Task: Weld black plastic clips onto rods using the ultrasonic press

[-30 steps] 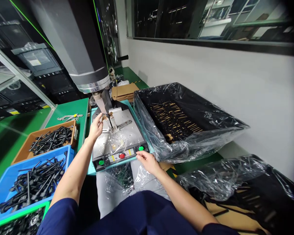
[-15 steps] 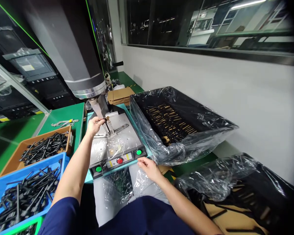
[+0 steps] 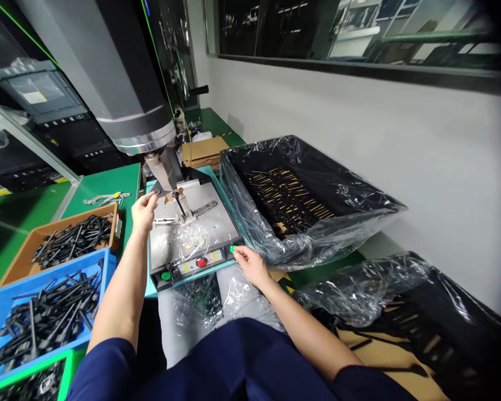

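Observation:
A slim black rod-shaped part with a wider head (image 3: pixel 178 203) stands tilted in the metal fixture (image 3: pixel 187 214) on the machine's plate, under the machine's metal horn (image 3: pixel 162 171). My left hand (image 3: pixel 144 211) is just left of the part and apart from it, its fingers loosely bent with nothing visible in them. At the front right corner of the control panel, my right hand (image 3: pixel 253 265) has its curled fingertips at the right green button (image 3: pixel 232 249); I see nothing held there. A red button (image 3: pixel 201 262) and a left green button (image 3: pixel 166 275) sit along the same panel.
To the left, a brown bin (image 3: pixel 19 260) and a blue bin (image 3: pixel 106 278) hold black parts; a green bin (image 3: pixel 69 367) is below. Pliers (image 3: pixel 107 198) lie on the green table. Right of the machine is a plastic-lined box (image 3: pixel 292 250) with parts in rows.
My left hand has let go of the black part and moved left, leaving it in the fixture. My right hand has moved up to the right green button. The view has shifted slightly.

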A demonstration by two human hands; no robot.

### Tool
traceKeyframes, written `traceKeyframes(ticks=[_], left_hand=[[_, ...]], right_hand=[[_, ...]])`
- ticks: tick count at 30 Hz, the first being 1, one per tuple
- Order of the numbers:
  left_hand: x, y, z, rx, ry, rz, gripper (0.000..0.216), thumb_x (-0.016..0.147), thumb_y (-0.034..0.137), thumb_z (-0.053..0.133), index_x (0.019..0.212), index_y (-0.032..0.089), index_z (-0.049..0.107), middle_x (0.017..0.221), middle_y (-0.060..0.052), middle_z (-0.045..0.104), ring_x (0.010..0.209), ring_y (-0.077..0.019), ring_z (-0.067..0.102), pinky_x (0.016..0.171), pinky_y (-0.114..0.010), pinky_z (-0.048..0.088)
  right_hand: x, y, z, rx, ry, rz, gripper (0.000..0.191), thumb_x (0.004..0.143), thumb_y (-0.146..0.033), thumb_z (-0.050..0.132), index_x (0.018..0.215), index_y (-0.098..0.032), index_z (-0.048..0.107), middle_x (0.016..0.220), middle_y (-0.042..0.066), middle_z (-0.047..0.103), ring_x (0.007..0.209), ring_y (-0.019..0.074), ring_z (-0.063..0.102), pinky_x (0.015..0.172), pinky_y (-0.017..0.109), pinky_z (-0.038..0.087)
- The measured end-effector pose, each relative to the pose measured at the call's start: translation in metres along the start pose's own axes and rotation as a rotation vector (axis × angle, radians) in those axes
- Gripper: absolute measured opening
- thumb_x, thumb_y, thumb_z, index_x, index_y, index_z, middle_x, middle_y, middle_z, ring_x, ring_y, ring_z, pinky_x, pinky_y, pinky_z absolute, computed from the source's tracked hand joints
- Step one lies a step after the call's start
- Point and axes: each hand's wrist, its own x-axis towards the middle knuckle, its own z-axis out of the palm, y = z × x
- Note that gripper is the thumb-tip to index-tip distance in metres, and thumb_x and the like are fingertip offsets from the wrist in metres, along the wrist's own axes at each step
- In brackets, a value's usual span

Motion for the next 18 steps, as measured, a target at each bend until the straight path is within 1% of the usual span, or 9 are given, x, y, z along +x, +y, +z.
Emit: traceKeyframes(ticks=[1,2,3,5,8,11,13,16,18], left_hand=[[-0.014,-0.007,-0.007,0.078,0.087,-0.049,0.046,0.076,0.048,0.064,0.106,0.014,0.07,0.101,-0.011,0.072,0.089,-0.0207,0.066,0.082,-0.034,0.052],[-0.029,-0.016,-0.015,0.198,0.13,-0.107,0.044,0.077,0.046,0.062,0.107,0.015,0.069,0.102,-0.012,0.072,0.091,-0.0219,0.067,0.084,-0.035,0.051],[-0.044,-0.024,-0.023,0.333,0.14,-0.165,0.042,0.077,0.044,0.061,0.106,0.015,0.069,0.101,-0.013,0.072,0.093,-0.0239,0.067,0.087,-0.037,0.051],[-0.073,-0.04,-0.035,0.55,0.099,-0.261,0.039,0.074,0.042,0.065,0.102,0.015,0.07,0.099,-0.016,0.072,0.097,-0.0298,0.067,0.091,-0.043,0.048],[-0.1,-0.053,-0.042,0.642,0.059,-0.321,0.043,0.065,0.046,0.073,0.095,0.015,0.071,0.102,-0.022,0.069,0.105,-0.04,0.062,0.092,-0.052,0.045],[-0.106,-0.054,-0.037,0.668,0.055,-0.341,0.043,0.058,0.047,0.078,0.089,0.017,0.072,0.116,-0.026,0.061,0.115,-0.0465,0.054,0.093,-0.057,0.041],[-0.105,-0.051,-0.03,0.658,0.06,-0.353,0.033,0.056,0.042,0.079,0.078,0.019,0.071,0.121,-0.024,0.057,0.119,-0.0476,0.049,0.094,-0.058,0.039],[-0.104,-0.046,-0.024,0.591,0.079,-0.355,0.019,0.056,0.034,0.077,0.061,0.021,0.065,0.117,-0.02,0.059,0.119,-0.0462,0.048,0.094,-0.057,0.039],[-0.106,-0.044,-0.023,0.507,0.084,-0.334,0.019,0.059,0.034,0.075,0.057,0.021,0.061,0.103,-0.017,0.063,0.113,-0.0429,0.053,0.093,-0.055,0.04]], right_hand=[[0.009,-0.004,0.0,-0.02,0.02,-0.028,0.03,0.091,-0.038,0.05,0.106,-0.019,0.067,0.095,0.006,0.071,0.086,0.0194,0.067,0.081,0.032,0.052],[0.019,-0.008,0.001,-0.046,0.036,-0.055,0.029,0.091,-0.036,0.049,0.106,-0.019,0.067,0.097,0.007,0.071,0.086,0.0194,0.067,0.082,0.032,0.052],[0.031,-0.012,0.003,-0.08,0.049,-0.079,0.027,0.091,-0.033,0.049,0.106,-0.018,0.067,0.099,0.007,0.07,0.087,0.0194,0.066,0.083,0.032,0.052],[0.061,-0.021,0.009,-0.172,0.06,-0.117,0.027,0.091,-0.028,0.05,0.109,-0.018,0.066,0.106,0.009,0.069,0.093,0.0204,0.065,0.089,0.033,0.049],[0.109,-0.032,0.024,-0.377,0.057,-0.11,0.033,0.093,-0.025,0.049,0.122,-0.016,0.061,0.121,0.013,0.063,0.112,0.0246,0.058,0.102,0.037,0.041],[0.145,-0.037,0.043,-0.554,0.012,0.022,0.04,0.09,-0.029,0.058,0.126,-0.013,0.057,0.129,0.019,0.056,0.123,0.0323,0.048,0.104,0.045,0.037],[0.156,-0.035,0.053,-0.556,-0.022,0.09,0.031,0.084,-0.027,0.066,0.113,-0.015,0.064,0.127,0.019,0.056,0.124,0.0345,0.045,0.101,0.045,0.038],[0.158,-0.029,0.06,-0.472,-0.033,0.088,0.004,0.08,-0.017,0.065,0.082,-0.018,0.068,0.112,0.013,0.062,0.117,0.0303,0.049,0.098,0.041,0.039],[0.156,-0.026,0.056,-0.416,-0.038,0.071,0.008,0.079,-0.013,0.063,0.072,-0.018,0.065,0.097,0.009,0.065,0.107,0.026,0.056,0.095,0.037,0.041]])
